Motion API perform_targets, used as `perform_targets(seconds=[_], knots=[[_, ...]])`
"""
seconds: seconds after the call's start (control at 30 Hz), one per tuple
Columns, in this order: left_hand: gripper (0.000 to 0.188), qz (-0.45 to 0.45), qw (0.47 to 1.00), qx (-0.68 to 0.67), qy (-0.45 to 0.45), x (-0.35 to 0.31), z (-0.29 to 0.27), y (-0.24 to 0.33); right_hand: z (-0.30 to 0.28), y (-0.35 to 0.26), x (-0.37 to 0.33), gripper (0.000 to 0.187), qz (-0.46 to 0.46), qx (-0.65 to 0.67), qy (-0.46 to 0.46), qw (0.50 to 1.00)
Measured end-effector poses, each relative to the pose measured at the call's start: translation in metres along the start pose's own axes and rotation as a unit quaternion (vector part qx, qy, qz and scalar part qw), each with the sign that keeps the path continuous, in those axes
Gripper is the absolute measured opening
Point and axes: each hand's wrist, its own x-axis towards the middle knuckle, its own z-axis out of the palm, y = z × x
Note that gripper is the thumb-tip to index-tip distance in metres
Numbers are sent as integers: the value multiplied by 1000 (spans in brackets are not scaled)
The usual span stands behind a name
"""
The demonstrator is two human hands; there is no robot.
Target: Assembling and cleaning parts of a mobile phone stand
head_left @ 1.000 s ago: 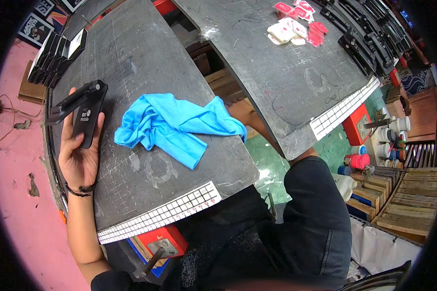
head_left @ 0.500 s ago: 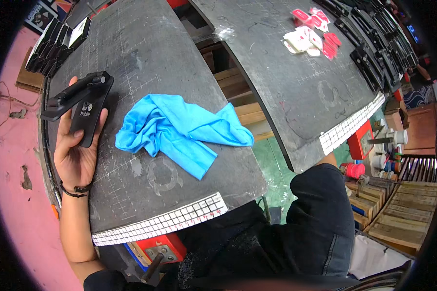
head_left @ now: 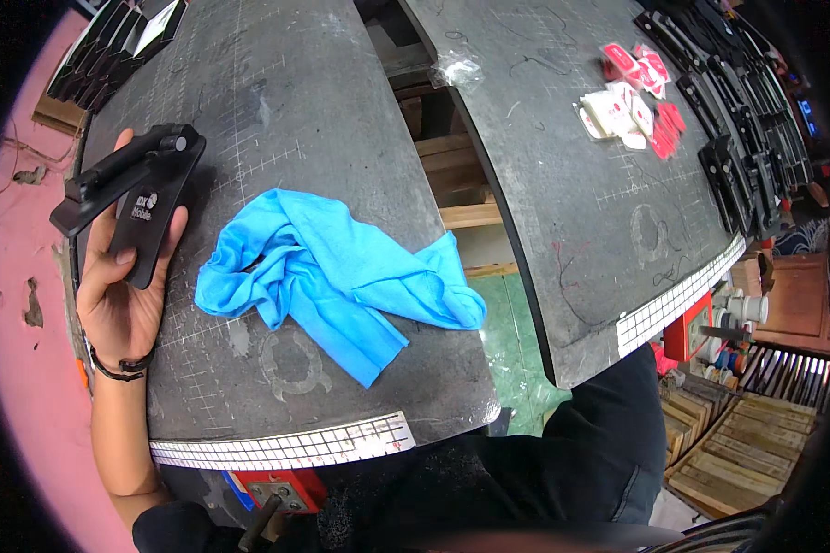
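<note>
My left hand [head_left: 120, 304] is at the left side of the near table, palm up, with its fingers closed round a black folding stand [head_left: 143, 212]. The stand has a flat plate with small white print and a hinged arm swung out over it. My thumb lies on the plate's lower end. To the right of this hand, a crumpled bright blue cloth [head_left: 341, 267] lies on the dark tabletop [head_left: 332, 111], touched by neither hand. My right hand is out of the picture.
A gap divides the near table from a second dark table [head_left: 563, 203]. On that one lie red and white packets [head_left: 618, 111] and a row of black stands [head_left: 729, 157]. Black and white boxes [head_left: 111, 55] stand far left. Gridded white strips [head_left: 286, 447] line the front edges.
The whole view has shifted, so the tables and the cloth sit lower in the picture. My left hand keeps its grip on the stand, at much the same place beside the cloth.
</note>
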Motion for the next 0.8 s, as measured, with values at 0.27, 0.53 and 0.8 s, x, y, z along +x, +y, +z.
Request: perform_targets(seconds=[0.27,0.53,0.8], knots=[[91,-11,1000,-24,-15,0,5,1,2,-4,2,49,2,-6,4,1000],[92,-23,999,-19,-14,-1,3,0,6,-5,3,49,0,-9,8,1000],[92,-13,1000,-12,-18,0,6,0,7,-7,5,49,-4,-11,8,1000]])
